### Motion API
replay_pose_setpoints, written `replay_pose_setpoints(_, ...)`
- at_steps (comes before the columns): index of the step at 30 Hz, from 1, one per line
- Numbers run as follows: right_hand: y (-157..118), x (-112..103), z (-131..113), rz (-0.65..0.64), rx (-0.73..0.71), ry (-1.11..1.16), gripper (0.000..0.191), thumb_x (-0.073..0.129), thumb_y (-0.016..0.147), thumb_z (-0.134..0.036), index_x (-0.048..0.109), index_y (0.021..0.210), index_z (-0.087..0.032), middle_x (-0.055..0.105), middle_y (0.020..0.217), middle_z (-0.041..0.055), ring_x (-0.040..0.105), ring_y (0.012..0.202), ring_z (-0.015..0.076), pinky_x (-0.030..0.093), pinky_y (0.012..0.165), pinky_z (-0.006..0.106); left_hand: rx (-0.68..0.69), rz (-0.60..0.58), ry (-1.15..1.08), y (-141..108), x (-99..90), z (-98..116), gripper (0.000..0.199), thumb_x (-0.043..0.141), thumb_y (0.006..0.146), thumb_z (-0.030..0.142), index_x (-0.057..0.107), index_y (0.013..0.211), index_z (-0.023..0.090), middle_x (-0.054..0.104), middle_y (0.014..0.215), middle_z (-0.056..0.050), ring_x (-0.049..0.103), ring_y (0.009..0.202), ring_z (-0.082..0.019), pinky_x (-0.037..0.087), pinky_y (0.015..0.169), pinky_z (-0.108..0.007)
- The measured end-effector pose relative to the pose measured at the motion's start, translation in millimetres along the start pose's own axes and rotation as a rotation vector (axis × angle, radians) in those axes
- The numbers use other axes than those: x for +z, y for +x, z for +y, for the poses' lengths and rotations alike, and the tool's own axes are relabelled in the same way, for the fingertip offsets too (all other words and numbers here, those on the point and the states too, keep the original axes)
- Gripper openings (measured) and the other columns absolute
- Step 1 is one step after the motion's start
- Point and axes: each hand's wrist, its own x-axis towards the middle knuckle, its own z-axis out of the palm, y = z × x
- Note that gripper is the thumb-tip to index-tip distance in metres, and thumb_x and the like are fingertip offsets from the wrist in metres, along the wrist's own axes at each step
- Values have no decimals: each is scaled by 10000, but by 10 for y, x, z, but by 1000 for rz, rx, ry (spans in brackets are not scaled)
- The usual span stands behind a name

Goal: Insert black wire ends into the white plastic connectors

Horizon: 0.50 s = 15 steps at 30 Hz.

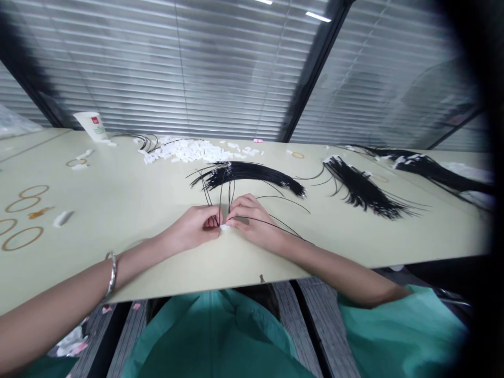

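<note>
Both hands meet over the table, close to its front edge. My left hand [197, 226] is closed around a few thin black wires [207, 191] that stick up past its fingers. My right hand [252, 220] is closed in a pinch, its fingertips almost touching the left ones, with black wires running out over its back to the right. A small white plastic connector [224, 227] sits between the two sets of fingertips. Just beyond the hands lies a bundle of black wires [252, 173] with shiny metal ends. Which wire enters the connector is too small to tell.
A pile of white connectors [192, 150] lies at the back, near a paper cup [91, 126]. More black wire bundles, one nearer [362, 189] and one farther [433, 170], lie to the right. Rubber bands [22, 239] are scattered on the left. Window blinds rise behind the table.
</note>
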Motion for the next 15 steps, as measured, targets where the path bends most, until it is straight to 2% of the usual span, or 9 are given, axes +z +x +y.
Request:
replay_pose_setpoints(4,28,-9,22,-1,112,158,21,652,831,-154,661,813,-153,543,871,17,480,882,119,380,857,248,4,-1,11,4,-3,-14,123,512,713,184,542,827,148,546,727,17,500,658,-70,404,601,-165)
replay_pose_setpoints(8,99,-163,239,65,392,515,207,599,863,-305,637,863,-102,556,940,59,533,862,123,436,781,217,-5,-10,2,-7,-6,-5,120,508,723,188,536,832,147,545,742,11,502,672,-74,410,610,-173)
replay_pose_setpoints(10,126,-357,462,164,465,619,246,624,831,-334,614,849,-89,545,977,74,533,852,119,447,751,192,-10,-10,0,-12,-6,0,119,513,723,191,539,829,144,549,751,4,502,679,-77,416,618,-181)
replay_pose_setpoints(12,120,-629,746,304,554,690,268,617,822,-357,576,872,-96,537,941,69,514,725,84,444,648,162,-11,-8,1,-14,-5,1,122,519,721,194,541,828,139,552,757,-1,504,681,-80,418,620,-186)
replay_pose_setpoints(15,30,-1115,1186,443,670,681,277,518,879,-369,518,1044,-147,524,902,50,514,706,77,430,582,137,-8,-14,5,-11,-4,-7,123,515,726,191,543,833,138,551,757,-2,503,681,-78,418,620,-184)
